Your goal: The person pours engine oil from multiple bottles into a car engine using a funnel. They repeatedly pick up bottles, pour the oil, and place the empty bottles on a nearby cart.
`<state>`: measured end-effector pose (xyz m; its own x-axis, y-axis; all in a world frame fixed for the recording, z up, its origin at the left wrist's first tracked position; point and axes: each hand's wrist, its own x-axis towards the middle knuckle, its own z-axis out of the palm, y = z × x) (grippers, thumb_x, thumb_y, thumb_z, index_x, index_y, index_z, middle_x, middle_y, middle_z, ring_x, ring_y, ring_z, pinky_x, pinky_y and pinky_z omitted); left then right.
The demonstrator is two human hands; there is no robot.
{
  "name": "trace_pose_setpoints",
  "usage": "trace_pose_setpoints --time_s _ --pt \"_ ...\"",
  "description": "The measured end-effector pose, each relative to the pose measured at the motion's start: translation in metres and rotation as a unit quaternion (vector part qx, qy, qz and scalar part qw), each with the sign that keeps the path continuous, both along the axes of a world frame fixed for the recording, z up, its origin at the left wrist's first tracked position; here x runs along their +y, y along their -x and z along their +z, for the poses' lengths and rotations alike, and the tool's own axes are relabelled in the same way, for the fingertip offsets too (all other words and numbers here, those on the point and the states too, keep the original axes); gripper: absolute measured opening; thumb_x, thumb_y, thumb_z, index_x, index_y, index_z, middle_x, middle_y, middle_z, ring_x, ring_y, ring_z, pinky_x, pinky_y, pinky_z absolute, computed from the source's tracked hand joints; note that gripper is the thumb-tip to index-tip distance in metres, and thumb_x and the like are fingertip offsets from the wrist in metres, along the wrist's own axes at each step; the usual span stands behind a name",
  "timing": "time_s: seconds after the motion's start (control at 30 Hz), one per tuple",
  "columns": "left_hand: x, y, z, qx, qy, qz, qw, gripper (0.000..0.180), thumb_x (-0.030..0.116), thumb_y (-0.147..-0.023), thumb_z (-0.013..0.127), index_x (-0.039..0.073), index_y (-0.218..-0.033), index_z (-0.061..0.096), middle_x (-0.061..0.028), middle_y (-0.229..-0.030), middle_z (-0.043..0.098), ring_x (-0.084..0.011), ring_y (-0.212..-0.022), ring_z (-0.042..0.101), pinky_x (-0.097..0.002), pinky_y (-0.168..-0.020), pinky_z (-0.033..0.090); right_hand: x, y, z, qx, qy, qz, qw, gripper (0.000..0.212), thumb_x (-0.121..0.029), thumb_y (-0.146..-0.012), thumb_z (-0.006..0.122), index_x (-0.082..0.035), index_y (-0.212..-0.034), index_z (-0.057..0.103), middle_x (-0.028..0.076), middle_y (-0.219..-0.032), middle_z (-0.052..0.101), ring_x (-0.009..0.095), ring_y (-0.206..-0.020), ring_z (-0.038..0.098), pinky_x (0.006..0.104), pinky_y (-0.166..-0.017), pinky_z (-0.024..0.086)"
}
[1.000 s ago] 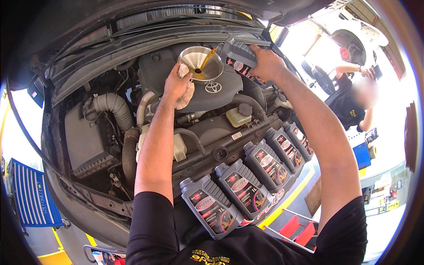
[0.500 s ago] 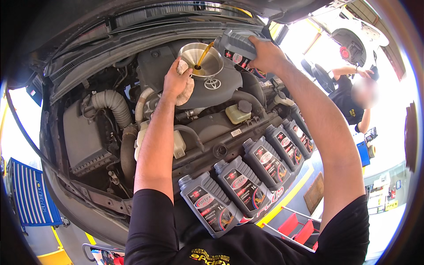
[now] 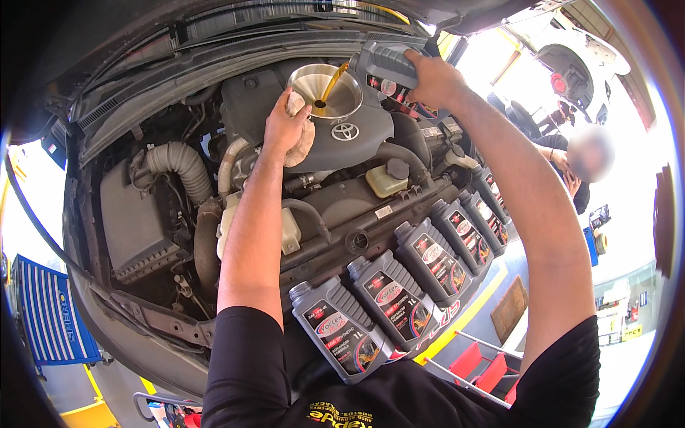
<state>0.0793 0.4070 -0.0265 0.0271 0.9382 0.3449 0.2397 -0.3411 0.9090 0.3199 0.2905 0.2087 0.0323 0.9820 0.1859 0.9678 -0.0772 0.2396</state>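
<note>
I look down into an open engine bay (image 3: 178,235). My right hand (image 3: 434,78) grips a grey oil bottle (image 3: 389,70), tipped toward the left. A thin amber stream of oil (image 3: 332,82) runs from it into a metal funnel (image 3: 325,90) that stands in the engine's grey top cover (image 3: 349,139). My left hand (image 3: 285,128) rests against the funnel's near left side, closed on a pale cloth (image 3: 303,139) under the palm.
Several grey oil bottles (image 3: 389,303) with red labels stand in a row along the front edge of the bay. The raised hood (image 3: 214,28) is overhead. Another person (image 3: 571,167) stands at the right. A blue tool cabinet (image 3: 43,307) is at lower left.
The bottle has tipped further and oil now pours into the funnel, where one second ago no stream showed. Both hands stay in place by the funnel.
</note>
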Motion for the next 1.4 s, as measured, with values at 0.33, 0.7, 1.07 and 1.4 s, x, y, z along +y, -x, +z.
trace_pose_setpoints --time_s 0.33,0.7,1.07,1.4 --pt "0.0 -0.001 0.0 0.008 -0.021 0.006 1.0 0.073 0.034 -0.091 0.079 0.014 -0.154 0.048 -0.0212 -0.136 0.067 -0.0364 -0.128 0.064 -0.0418 -0.107 0.051 0.01 -0.008 -0.001 -0.012 -0.007 0.014 1.0 0.094 -0.024 -0.071 0.089 -0.013 -0.152 0.044 0.023 -0.117 0.073 0.039 -0.111 0.071 0.0488 -0.096 0.057" --pt "-0.007 -0.004 0.004 0.02 -0.009 0.031 0.999 0.069 0.035 -0.092 0.079 0.015 -0.151 0.052 -0.0196 -0.131 0.07 -0.0352 -0.123 0.067 -0.0416 -0.103 0.053 0.013 -0.005 0.002 -0.045 -0.005 0.01 0.999 0.096 -0.025 -0.071 0.089 -0.014 -0.154 0.042 0.021 -0.124 0.071 0.038 -0.116 0.069 0.0491 -0.098 0.056" --pt "-0.018 -0.006 0.013 0.014 0.01 0.032 0.999 0.072 0.034 -0.092 0.08 0.012 -0.153 0.049 -0.0206 -0.139 0.065 -0.0327 -0.13 0.063 -0.0396 -0.108 0.05 0.018 -0.006 0.003 -0.072 0.007 -0.007 0.997 0.094 -0.024 -0.073 0.088 -0.016 -0.155 0.043 0.017 -0.131 0.069 0.036 -0.121 0.067 0.048 -0.1 0.056" --pt "-0.014 -0.005 0.007 0.012 0.008 0.023 1.0 0.074 0.034 -0.092 0.08 0.011 -0.154 0.047 -0.0196 -0.14 0.065 -0.0304 -0.13 0.063 -0.0387 -0.108 0.05 0.016 0.002 0.006 -0.092 -0.009 0.01 0.996 0.084 -0.013 -0.078 0.075 -0.024 -0.156 0.045 0.013 -0.126 0.073 0.03 -0.116 0.071 0.0464 -0.097 0.059"
